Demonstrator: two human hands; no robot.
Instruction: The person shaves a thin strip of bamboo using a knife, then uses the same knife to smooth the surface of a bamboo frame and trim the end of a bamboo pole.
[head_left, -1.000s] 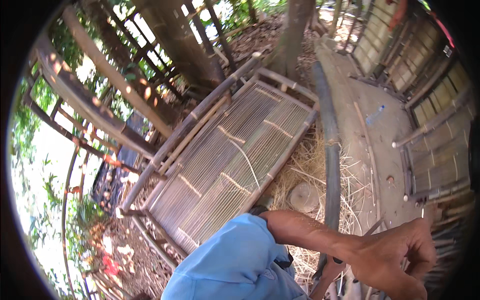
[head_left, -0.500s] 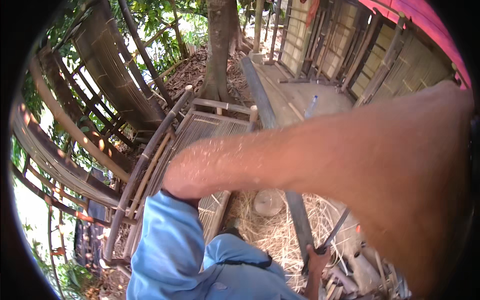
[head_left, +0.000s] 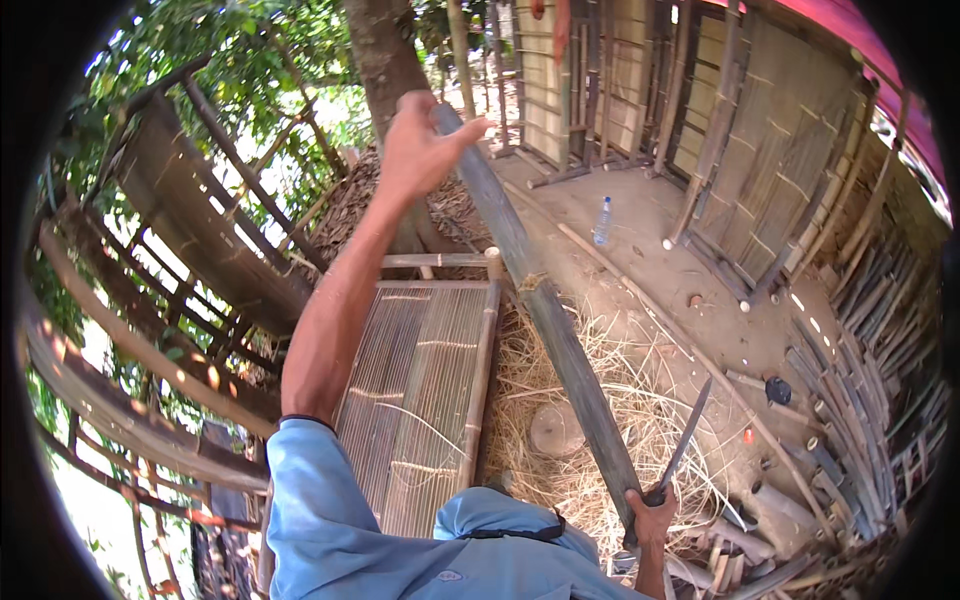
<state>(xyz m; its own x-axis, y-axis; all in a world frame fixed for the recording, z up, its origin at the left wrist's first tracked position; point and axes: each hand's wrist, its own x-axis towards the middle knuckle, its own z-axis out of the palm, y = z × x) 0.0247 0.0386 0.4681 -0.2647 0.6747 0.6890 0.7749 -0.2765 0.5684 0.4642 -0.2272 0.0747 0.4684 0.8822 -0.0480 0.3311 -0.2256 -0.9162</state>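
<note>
A long dark bamboo pole [head_left: 575, 370] slants from the upper middle down toward me, with a joint ring partway along it. Its far end meets my left hand [head_left: 418, 150], whose thumb is stretched away from the fingers and not wrapped round the pole. Low on the right, my right hand [head_left: 652, 515] is closed on the dark handle of a machete [head_left: 688, 440], its blade pointing up and away. That same hand rests against the pole's near end; whether it grips the pole too, I cannot tell.
Left of the pole stands a slatted bamboo bench [head_left: 420, 370]. A round wooden block [head_left: 557, 430] sits among pale shavings [head_left: 520, 380]. Further off are a plastic bottle [head_left: 603, 220], a thin pole [head_left: 650, 300] on the ground and stacked bamboo [head_left: 850, 400] at right.
My left arm, which stretched across the view to the right, has swung left and forward to the pole's far end. My right hand stays by the near end with the machete.
</note>
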